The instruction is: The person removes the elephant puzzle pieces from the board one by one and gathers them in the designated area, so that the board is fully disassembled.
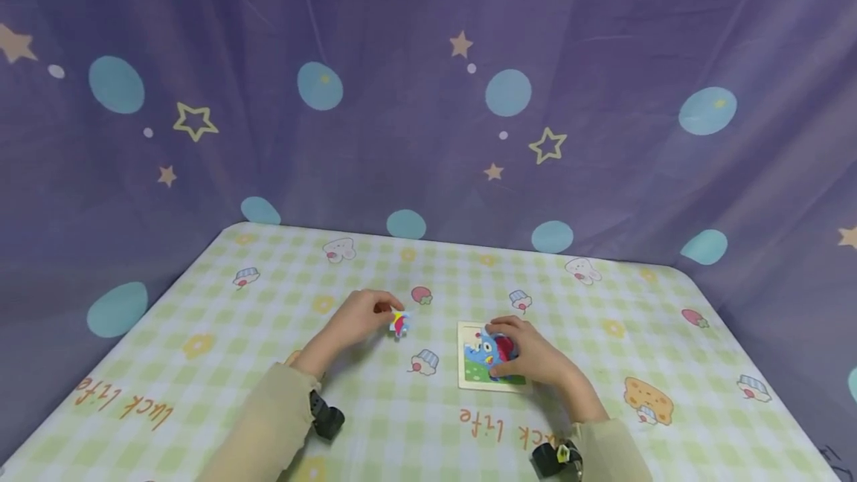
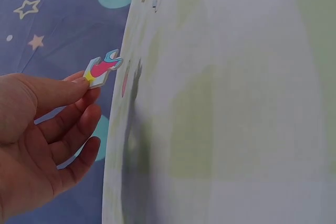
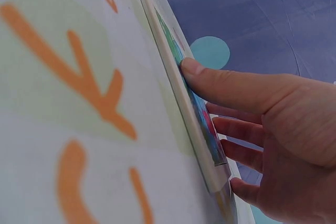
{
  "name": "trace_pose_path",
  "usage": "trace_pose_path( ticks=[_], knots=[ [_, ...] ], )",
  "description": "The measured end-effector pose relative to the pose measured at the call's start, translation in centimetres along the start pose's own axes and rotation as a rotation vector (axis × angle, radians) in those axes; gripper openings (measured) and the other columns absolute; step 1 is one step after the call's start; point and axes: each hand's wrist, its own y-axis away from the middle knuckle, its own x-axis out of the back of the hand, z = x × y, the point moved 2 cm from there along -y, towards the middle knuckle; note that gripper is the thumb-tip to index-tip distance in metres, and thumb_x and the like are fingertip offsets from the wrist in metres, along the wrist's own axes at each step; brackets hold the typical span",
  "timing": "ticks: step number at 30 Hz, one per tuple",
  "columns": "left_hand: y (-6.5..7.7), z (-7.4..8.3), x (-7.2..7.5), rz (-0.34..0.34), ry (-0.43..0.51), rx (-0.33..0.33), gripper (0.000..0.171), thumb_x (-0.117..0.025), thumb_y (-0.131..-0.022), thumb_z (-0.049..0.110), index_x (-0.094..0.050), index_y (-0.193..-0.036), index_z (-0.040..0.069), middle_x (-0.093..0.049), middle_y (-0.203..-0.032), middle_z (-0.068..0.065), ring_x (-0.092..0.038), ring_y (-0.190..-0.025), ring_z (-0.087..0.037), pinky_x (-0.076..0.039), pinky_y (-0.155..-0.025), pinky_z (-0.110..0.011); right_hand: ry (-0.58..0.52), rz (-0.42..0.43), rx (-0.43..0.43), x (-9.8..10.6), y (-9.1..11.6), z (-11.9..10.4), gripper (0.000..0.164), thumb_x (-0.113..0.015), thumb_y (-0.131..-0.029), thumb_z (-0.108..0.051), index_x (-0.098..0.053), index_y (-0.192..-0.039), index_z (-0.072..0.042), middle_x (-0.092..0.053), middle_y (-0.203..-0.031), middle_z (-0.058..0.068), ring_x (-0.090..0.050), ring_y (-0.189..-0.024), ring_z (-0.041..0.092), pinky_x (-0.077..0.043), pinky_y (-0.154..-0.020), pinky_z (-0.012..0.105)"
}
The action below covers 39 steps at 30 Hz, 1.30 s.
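My left hand [image 1: 361,315] pinches a small jigsaw piece [image 1: 399,323] between thumb and fingers, above the table. Pink, yellow and light blue print shows on the piece [image 2: 102,70] in the left wrist view, and its other fingers curl loosely. To the right, a square jigsaw puzzle board [image 1: 474,373] with a pale border lies flat, picturing a blue elephant on green ground. My right hand [image 1: 532,352] rests on the right part of this board, covering some of the picture. In the right wrist view the thumb [image 3: 220,80] touches the picture surface, with the fingers spread beyond it.
The table wears a green-and-white checked cloth [image 1: 268,326] printed with cakes, flowers and lettering. Behind it hangs a purple curtain [image 1: 415,162] with stars and blue ovals. Black wrist cameras sit on the left wrist [image 1: 326,419] and right wrist [image 1: 549,460].
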Motion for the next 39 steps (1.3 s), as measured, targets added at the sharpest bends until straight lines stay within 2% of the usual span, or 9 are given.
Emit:
trace_pose_path(
  ticks=[5, 14, 28, 39],
  knots=[
    [0.3, -0.5, 0.8, 0.003, -0.017, -0.002, 0.014, -0.061, -0.083, 0.007, -0.069, -0.094, 0.013, -0.061, -0.078, 0.003, -0.051, -0.071, -0.01, -0.043, -0.069, -0.029, -0.003, 0.003, 0.0, 0.1, 0.0, 0.1, 0.071, -0.076, -0.071, -0.031, -0.048, -0.129, -0.002, -0.038, -0.136, 0.016, -0.032, -0.125, 0.038, -0.029, -0.098, 0.055],
    [1.2, -1.6, 1.9, 0.004, -0.014, 0.042, 0.015, -0.06, -0.084, 0.008, -0.07, -0.094, 0.013, -0.063, -0.081, 0.002, -0.052, -0.072, -0.01, -0.043, -0.069, -0.029, -0.015, -0.006, -0.006, 0.0, 0.0, 0.0, 0.071, -0.076, -0.071, -0.03, -0.048, -0.129, -0.002, -0.038, -0.136, 0.016, -0.031, -0.126, 0.039, -0.028, -0.099, 0.056],
    [1.1, -2.4, 2.4, -0.038, 0.001, 0.034, 0.014, -0.059, -0.086, 0.008, -0.068, -0.095, 0.012, -0.059, -0.079, 0.001, -0.049, -0.069, -0.013, -0.041, -0.063, -0.028, -0.004, 0.003, 0.0, 0.0, 0.0, -0.1, 0.071, -0.076, -0.07, -0.029, -0.048, -0.129, -0.001, -0.039, -0.135, 0.017, -0.033, -0.125, 0.039, -0.028, -0.099, 0.055],
    [1.4, -2.7, 3.0, -0.068, 0.002, 0.057, 0.014, -0.058, -0.085, 0.007, -0.067, -0.096, 0.007, -0.059, -0.079, -0.001, -0.049, -0.067, -0.014, -0.041, -0.06, -0.028, 0.002, 0.003, -0.004, 0.0, -0.1, 0.0, 0.07, -0.077, -0.07, -0.029, -0.049, -0.128, -0.002, -0.039, -0.135, 0.016, -0.033, -0.124, 0.038, -0.028, -0.099, 0.055]
  ],
)
